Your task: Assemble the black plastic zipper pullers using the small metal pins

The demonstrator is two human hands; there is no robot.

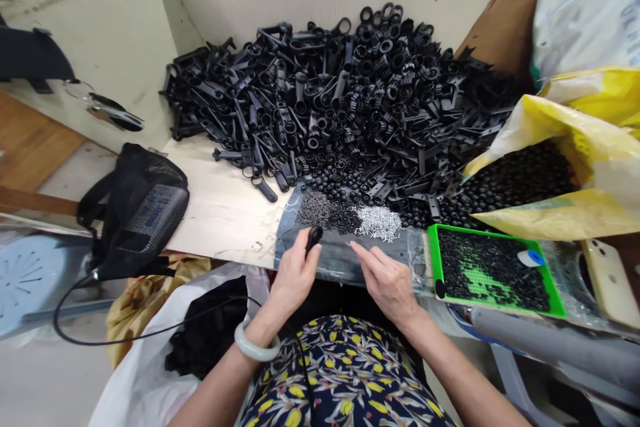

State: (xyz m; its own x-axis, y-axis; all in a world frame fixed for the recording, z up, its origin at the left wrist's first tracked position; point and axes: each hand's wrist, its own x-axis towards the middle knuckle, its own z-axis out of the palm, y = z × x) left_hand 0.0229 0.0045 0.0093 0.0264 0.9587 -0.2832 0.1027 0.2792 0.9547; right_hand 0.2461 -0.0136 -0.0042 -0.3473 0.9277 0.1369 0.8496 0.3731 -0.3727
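Observation:
My left hand (294, 273) is closed around a black plastic part (314, 237), whose rounded end sticks up past the thumb. Thumb and forefinger of my right hand (387, 280) pinch a small silver pin (349, 244), apart from the black part. Just beyond the hands, on a dark work mat (340, 257), lie a heap of silver pins (380, 222), a heap of tiny black pieces (344, 219) and a heap of small dark-grey pieces (314, 208).
A large pile of black plastic parts (300, 93) fills the board-walled bench. At right are a green tray (500, 233) of small black pieces, a yellow-and-white sack (540, 213) and a phone (613, 280). A black mesh bag (135, 207) sits left, its cable running towards me.

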